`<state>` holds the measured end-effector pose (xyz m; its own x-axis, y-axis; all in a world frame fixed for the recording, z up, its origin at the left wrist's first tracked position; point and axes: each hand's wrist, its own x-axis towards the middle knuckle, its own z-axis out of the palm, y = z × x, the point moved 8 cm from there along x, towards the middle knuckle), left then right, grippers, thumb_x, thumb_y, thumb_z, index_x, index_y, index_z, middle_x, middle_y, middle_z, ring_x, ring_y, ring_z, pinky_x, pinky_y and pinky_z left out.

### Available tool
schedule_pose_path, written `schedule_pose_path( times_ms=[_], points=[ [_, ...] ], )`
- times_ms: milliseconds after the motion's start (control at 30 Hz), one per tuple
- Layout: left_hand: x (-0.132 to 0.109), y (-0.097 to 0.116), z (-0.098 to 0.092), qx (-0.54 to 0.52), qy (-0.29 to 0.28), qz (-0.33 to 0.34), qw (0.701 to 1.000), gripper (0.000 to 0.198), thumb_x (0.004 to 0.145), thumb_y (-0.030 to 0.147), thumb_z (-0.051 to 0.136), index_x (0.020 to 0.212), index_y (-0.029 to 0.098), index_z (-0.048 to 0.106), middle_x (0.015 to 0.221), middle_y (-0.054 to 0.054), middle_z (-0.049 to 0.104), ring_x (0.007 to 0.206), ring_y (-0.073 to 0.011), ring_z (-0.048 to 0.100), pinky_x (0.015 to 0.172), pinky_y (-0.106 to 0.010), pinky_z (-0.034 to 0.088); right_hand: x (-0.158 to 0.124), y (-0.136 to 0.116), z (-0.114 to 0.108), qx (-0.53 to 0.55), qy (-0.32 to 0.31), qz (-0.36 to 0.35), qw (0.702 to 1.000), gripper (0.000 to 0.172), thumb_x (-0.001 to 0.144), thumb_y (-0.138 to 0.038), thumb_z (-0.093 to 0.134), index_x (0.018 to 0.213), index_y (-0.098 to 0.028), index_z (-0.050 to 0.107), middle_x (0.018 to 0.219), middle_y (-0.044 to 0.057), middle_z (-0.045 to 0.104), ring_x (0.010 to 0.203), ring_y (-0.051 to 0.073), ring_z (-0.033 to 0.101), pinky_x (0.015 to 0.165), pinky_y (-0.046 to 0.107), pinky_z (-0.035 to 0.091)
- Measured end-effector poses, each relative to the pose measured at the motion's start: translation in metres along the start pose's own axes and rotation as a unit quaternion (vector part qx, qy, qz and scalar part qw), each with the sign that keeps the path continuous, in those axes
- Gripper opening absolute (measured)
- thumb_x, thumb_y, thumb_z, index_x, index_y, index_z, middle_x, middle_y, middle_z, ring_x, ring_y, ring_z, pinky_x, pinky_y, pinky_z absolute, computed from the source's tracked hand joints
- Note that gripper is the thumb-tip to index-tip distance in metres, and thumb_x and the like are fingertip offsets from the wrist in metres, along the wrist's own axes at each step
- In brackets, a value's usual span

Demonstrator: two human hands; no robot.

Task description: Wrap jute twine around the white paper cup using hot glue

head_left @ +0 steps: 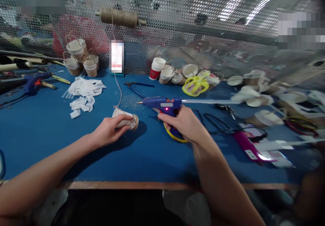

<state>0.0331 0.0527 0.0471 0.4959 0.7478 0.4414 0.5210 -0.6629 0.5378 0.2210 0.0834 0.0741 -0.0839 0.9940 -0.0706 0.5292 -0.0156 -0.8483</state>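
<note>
My left hand [108, 130] is closed round a paper cup [125, 118] that lies tilted on its side on the blue table [142, 151], its base partly wound with twine. A strand of twine [118, 87] runs from the cup up to a spool [118, 17] hung on the mesh wall. My right hand [184, 123] grips the handle of a blue glue gun [162, 103], whose red light is on and whose nozzle points left, a little above and to the right of the cup. A glue stick juts from the gun's back.
Crumpled white paper scraps [85, 92] lie at the left, near twine-wrapped cups [79, 57] and a second glue gun [35, 83]. Loose cups [175, 73], a yellow ring-shaped piece [195, 85], scissors [138, 86], black cables [215, 121] and a pink packet [250, 146] crowd the right. The table's wooden front edge [127, 185] is near me.
</note>
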Motion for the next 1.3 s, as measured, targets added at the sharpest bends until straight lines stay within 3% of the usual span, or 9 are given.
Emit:
schedule_pose_path(
  times_ms=[133, 433, 533, 700, 767, 833, 933, 1067, 1300],
  points=[
    [0.000, 0.001, -0.006, -0.005, 0.025, -0.003, 1.000, 0.023, 0.085, 0.022, 0.049, 0.106, 0.015, 0.053, 0.098, -0.009, 0.069, 0.082, -0.0167, 0.068, 0.070, -0.024, 0.052, 0.034, 0.028, -0.029, 0.054, 0.103, 0.026, 0.993, 0.019, 0.065, -0.024, 0.067, 0.077, -0.015, 0.057, 0.070, 0.001, 0.063, 0.058, 0.010, 0.057, 0.055, 0.022, 0.046],
    [0.000, 0.009, -0.008, -0.009, 0.027, 0.001, 1.000, 0.023, 0.084, 0.023, 0.050, 0.105, 0.014, 0.055, 0.093, -0.009, 0.070, 0.075, -0.0155, 0.068, 0.067, -0.024, 0.053, 0.082, 0.080, -0.037, -0.120, 0.123, 0.123, 0.977, 0.032, 0.078, -0.032, 0.055, 0.050, -0.018, 0.047, 0.040, 0.001, 0.048, 0.036, 0.010, 0.044, 0.040, 0.025, 0.034],
    [0.000, 0.012, -0.009, -0.011, 0.034, 0.017, 0.999, 0.023, 0.085, 0.024, 0.050, 0.105, 0.015, 0.055, 0.094, -0.008, 0.070, 0.074, -0.0152, 0.068, 0.066, -0.024, 0.053, 0.081, 0.070, -0.038, -0.174, 0.128, 0.100, 0.971, 0.027, 0.075, -0.029, 0.059, 0.052, -0.017, 0.049, 0.044, 0.004, 0.050, 0.044, 0.014, 0.049, 0.045, 0.027, 0.035],
    [-0.002, 0.017, -0.004, -0.027, 0.015, 0.050, 0.998, 0.023, 0.085, 0.022, 0.049, 0.106, 0.016, 0.053, 0.096, -0.008, 0.069, 0.079, -0.0159, 0.068, 0.068, -0.025, 0.054, 0.057, 0.016, -0.014, -0.203, 0.108, -0.015, 0.973, 0.018, 0.077, -0.032, 0.056, 0.070, -0.015, 0.059, 0.083, 0.011, 0.062, 0.079, 0.018, 0.056, 0.065, 0.028, 0.040],
    [-0.003, 0.020, -0.001, -0.038, -0.003, 0.063, 0.997, 0.022, 0.085, 0.021, 0.049, 0.106, 0.015, 0.053, 0.097, -0.009, 0.069, 0.082, -0.0166, 0.067, 0.071, -0.026, 0.054, 0.044, -0.005, 0.019, -0.176, 0.003, -0.065, 0.982, 0.025, 0.077, -0.041, 0.056, 0.072, -0.018, 0.064, 0.079, 0.004, 0.065, 0.075, 0.015, 0.057, 0.066, 0.025, 0.042],
    [-0.005, 0.023, 0.005, -0.052, -0.030, 0.071, 0.996, 0.021, 0.086, 0.020, 0.048, 0.106, 0.015, 0.053, 0.095, -0.009, 0.069, 0.082, -0.0166, 0.067, 0.071, -0.027, 0.054, 0.024, -0.025, 0.067, -0.082, -0.209, -0.120, 0.967, 0.031, 0.081, -0.043, 0.049, 0.083, -0.017, 0.065, 0.083, 0.003, 0.066, 0.077, 0.014, 0.058, 0.069, 0.026, 0.043],
    [-0.007, 0.030, 0.013, -0.064, -0.078, 0.093, 0.990, 0.019, 0.087, 0.019, 0.046, 0.104, 0.017, 0.053, 0.092, -0.007, 0.069, 0.081, -0.0162, 0.067, 0.070, -0.027, 0.054, 0.011, -0.038, 0.093, 0.004, -0.290, -0.131, 0.948, 0.024, 0.076, -0.035, 0.058, 0.089, -0.016, 0.062, 0.087, 0.002, 0.065, 0.079, 0.012, 0.058, 0.072, 0.025, 0.043],
    [-0.009, 0.035, 0.016, -0.071, -0.102, 0.115, 0.986, 0.024, 0.087, 0.018, 0.045, 0.110, 0.018, 0.050, 0.097, -0.007, 0.068, 0.084, -0.0167, 0.066, 0.072, -0.028, 0.054, 0.013, -0.032, 0.096, 0.073, -0.280, -0.082, 0.954, 0.011, 0.071, -0.024, 0.061, 0.077, -0.015, 0.059, 0.074, -0.001, 0.060, 0.068, 0.009, 0.054, 0.067, 0.023, 0.042],
    [-0.005, 0.017, -0.003, -0.139, -0.030, -0.013, 0.990, 0.040, 0.084, 0.022, 0.053, 0.122, 0.019, 0.043, 0.107, -0.009, 0.064, 0.085, -0.0164, 0.064, 0.071, -0.025, 0.052, 0.010, -0.028, 0.061, 0.219, -0.141, -0.057, 0.964, 0.013, 0.076, -0.027, 0.057, 0.075, -0.017, 0.049, 0.068, -0.003, 0.060, 0.053, 0.005, 0.049, 0.051, 0.020, 0.038]
  ],
)
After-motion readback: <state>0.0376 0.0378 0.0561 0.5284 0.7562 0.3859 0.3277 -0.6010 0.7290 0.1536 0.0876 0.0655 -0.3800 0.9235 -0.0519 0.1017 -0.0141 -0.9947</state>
